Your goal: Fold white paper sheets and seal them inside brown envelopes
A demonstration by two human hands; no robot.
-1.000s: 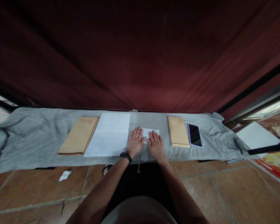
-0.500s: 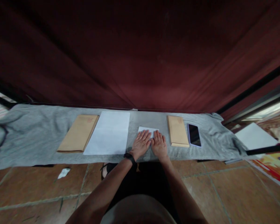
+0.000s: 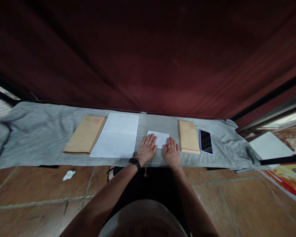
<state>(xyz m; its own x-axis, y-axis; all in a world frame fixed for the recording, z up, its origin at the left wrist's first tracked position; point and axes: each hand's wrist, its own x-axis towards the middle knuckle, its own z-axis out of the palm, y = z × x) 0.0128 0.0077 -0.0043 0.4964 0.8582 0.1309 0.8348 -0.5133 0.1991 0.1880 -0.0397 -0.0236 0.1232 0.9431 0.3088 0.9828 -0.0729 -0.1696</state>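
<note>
A small folded white paper (image 3: 160,137) lies on the grey cloth (image 3: 39,138) in front of me. My left hand (image 3: 146,149), with a black band at the wrist, lies flat with fingers stretched out over the paper's left near corner. My right hand (image 3: 172,151) rests flat too, fingers together, on the paper's right near edge. Neither hand holds anything. A larger white sheet (image 3: 117,140) lies just left of my left hand, and a narrow brown envelope (image 3: 188,141) just right of my right hand.
A wider brown envelope (image 3: 85,134) lies left of the white sheet. A dark phone (image 3: 206,142) sits beside the narrow envelope. A dark red curtain (image 3: 148,56) hangs behind the cloth. Tiled floor (image 3: 236,204), a paper scrap (image 3: 69,174) and a white board (image 3: 270,145) are nearby.
My hands, side by side on the small paper half a second ago, have slid apart toward its left and right edges, uncovering its middle. The view has shifted slightly.
</note>
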